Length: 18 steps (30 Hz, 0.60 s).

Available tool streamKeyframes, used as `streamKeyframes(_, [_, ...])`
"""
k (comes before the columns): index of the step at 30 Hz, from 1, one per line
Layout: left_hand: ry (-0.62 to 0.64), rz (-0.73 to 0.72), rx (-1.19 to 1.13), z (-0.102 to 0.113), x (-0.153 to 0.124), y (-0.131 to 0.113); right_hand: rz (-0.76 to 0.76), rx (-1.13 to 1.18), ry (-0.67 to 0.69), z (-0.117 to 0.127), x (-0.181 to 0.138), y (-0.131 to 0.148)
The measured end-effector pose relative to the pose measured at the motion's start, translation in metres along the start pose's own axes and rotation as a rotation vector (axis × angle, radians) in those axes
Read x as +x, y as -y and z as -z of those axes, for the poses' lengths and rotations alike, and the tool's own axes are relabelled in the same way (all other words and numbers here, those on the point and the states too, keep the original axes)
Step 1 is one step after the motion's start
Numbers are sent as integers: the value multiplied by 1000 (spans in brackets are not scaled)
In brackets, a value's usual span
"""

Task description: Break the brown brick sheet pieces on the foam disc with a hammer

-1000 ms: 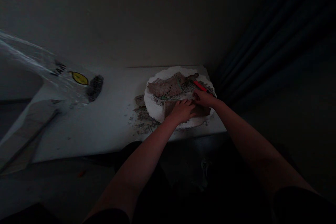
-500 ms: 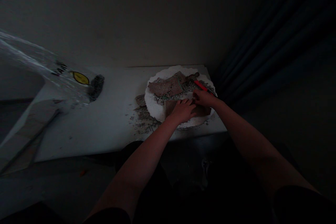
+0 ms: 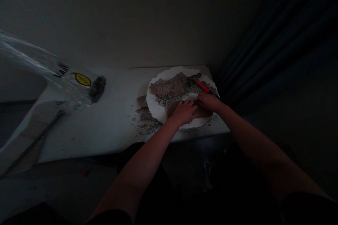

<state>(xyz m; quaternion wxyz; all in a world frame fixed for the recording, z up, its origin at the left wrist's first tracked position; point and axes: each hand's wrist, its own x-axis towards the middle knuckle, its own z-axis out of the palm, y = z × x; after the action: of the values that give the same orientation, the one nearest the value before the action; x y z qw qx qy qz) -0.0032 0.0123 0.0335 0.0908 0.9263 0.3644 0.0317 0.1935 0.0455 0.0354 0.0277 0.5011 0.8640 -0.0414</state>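
A brown, grid-textured tile or sheet (image 3: 171,107) lies on a white, wavy-edged round board (image 3: 155,112). My left hand (image 3: 185,111) rests flat on it with the fingers spread. Close by on the right, my right hand (image 3: 210,102) has curled fingers at the sheet's upper edge; what they hold, if anything, is hidden. Just beyond that hand lies a hammer (image 3: 202,85) with a red handle, its head towards the far side. Broken brown textured pieces (image 3: 169,87) and small grey fragments (image 3: 182,95) cover the far part of the board.
Crumbs and broken bits (image 3: 148,116) are scattered left of the board on the white table (image 3: 113,119). A clear plastic bag (image 3: 76,84) with dark contents stands further left, near a flat panel (image 3: 34,126). A dark curtain (image 3: 264,52) hangs at the right.
My right hand has shifted slightly right and down, and its fingers now reach lower against the sheet. My left hand stays on the sheet.
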Motion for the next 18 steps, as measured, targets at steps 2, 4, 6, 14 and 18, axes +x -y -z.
streamKeyframes(2, [6, -1, 4, 1, 0, -1, -3, -1, -6, 0, 1, 1])
streamKeyframes(4, [3, -3, 5, 1, 0, -1, -1, 0, 3, 1, 1, 2])
streamKeyframes(6, [-1, 0, 4, 1, 1, -1, 11, 4, 14, 4, 2, 2])
streamKeyframes(14, [13, 4, 1, -1, 2, 0, 45, 173, -56, 0, 2, -10])
streamKeyframes(18, [21, 6, 8, -2, 2, 0, 32, 315, -164, -16, -2, -17])
